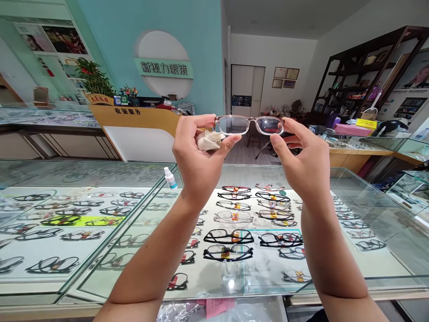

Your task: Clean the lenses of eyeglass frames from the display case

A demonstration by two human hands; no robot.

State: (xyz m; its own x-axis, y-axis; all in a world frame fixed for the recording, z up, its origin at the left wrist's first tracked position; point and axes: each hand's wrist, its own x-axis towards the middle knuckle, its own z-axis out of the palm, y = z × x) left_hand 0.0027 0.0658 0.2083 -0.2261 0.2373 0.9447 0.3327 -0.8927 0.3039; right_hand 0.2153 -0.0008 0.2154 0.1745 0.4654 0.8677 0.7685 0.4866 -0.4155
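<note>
Held up at eye height over the counter is a pair of eyeglasses (252, 120) with a clear, brownish frame; red lettering shows on its right lens. My left hand (197, 150) pinches the left end of the frame and also has a crumpled white cloth or tissue (208, 141) tucked in its fingers. The right end is pinched between thumb and fingers of my right hand (298, 152). One temple arm points down and away below the right lens. Beneath my wrists, a glass display case (231, 279) holds rows of eyeglasses.
A small white spray bottle (170, 178) stands on the glass left of my forearm. Another glass case (56, 176) with frames adjoins on the left. Behind are a yellow and white reception desk (140, 134), a dark shelf (362, 71) and a pink box (353, 129).
</note>
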